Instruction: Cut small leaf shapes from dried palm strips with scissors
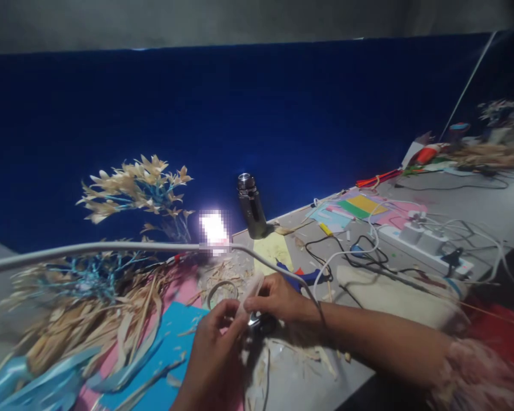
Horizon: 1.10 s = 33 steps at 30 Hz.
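Observation:
My left hand [218,337] and my right hand [278,297] are close together over the worktable. Between their closed fingertips is a thin, pale strip [253,285], which looks like a piece of dried husk. A shiny metal and dark object [255,321] lies just below my fingers, partly hidden, so its kind is unclear. Beyond my left hand is a tape-like ring [221,287]. A blue glue gun [306,278] lies past my right hand, partly covered by it. Blue card [171,328] with scraps on it is left of my left hand.
Dried husks [64,337] and a branch of husk flowers [137,185] fill the left. A dark flask [252,208] stands at the back beside a glowing, blurred screen [214,230]. A white cable [111,246] crosses in front. On the right are a power strip [428,248] and tangled cords.

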Motion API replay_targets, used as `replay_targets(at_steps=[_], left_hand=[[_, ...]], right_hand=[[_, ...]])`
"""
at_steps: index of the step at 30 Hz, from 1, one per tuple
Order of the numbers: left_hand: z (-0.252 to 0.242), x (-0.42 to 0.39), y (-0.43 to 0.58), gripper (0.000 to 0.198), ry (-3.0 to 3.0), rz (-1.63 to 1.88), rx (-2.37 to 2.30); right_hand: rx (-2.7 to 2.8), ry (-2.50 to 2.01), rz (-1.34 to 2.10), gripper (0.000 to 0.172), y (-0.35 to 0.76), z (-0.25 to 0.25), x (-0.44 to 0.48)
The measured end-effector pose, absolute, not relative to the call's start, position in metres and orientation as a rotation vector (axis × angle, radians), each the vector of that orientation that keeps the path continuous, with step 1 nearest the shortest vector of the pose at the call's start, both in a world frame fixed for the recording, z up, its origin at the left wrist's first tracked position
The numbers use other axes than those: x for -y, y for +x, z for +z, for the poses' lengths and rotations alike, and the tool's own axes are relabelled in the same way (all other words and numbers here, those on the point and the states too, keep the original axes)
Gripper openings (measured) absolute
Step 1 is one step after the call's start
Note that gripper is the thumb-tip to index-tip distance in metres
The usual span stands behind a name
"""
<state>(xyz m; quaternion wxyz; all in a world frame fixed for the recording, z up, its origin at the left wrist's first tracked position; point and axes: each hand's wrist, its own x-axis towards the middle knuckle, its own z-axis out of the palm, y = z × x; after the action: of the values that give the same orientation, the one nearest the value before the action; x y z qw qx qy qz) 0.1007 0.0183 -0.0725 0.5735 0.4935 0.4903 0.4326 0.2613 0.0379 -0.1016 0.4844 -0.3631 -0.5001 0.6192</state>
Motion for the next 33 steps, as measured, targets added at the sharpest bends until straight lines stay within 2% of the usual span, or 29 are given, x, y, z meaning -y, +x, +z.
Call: replay_targets(at_steps=[5,10,14,16,18,22,28,33], left_hand=[[-0.061,-0.016,0.107,0.037,1.173,1.029,-1.141],[-0.063,-0.022,0.103,0.035,0.872,1.016,-1.044],[-0.080,-0.042,0.084,0.033,0.813,1.083,-0.988],[-0.085,-0.048,0.079,0.035,0.837,1.124,-1.036],[-0.087,-0.047,0.079,0.034,0.867,1.153,-1.091],[-0.081,-0.035,0.086,0.027,0.912,1.195,-1.111],[-0.074,-0.034,0.075,0.028,0.997,1.275,-1.125],[-0.080,-0.043,0.060,0.031,1.045,1.362,-1.064]], right_hand=[[1.371,-0.870,1.429,0.026,0.264,-0.100,-0.043],[1.530,-1.216,1.049,0.041,0.282,-0.091,-0.056],[1.822,-1.233,1.076,0.010,0.298,-0.090,-0.062],[2.157,-1.275,0.970,0.013,0.299,-0.095,-0.060],[2.445,-1.297,0.712,0.013,0.294,-0.100,-0.056],[2.643,-1.289,0.438,0.016,0.283,-0.100,-0.048],[2.505,-1.401,0.488,0.011,0.288,-0.090,-0.044],[1.999,-1.443,0.877,0.007,0.289,-0.096,-0.062]])
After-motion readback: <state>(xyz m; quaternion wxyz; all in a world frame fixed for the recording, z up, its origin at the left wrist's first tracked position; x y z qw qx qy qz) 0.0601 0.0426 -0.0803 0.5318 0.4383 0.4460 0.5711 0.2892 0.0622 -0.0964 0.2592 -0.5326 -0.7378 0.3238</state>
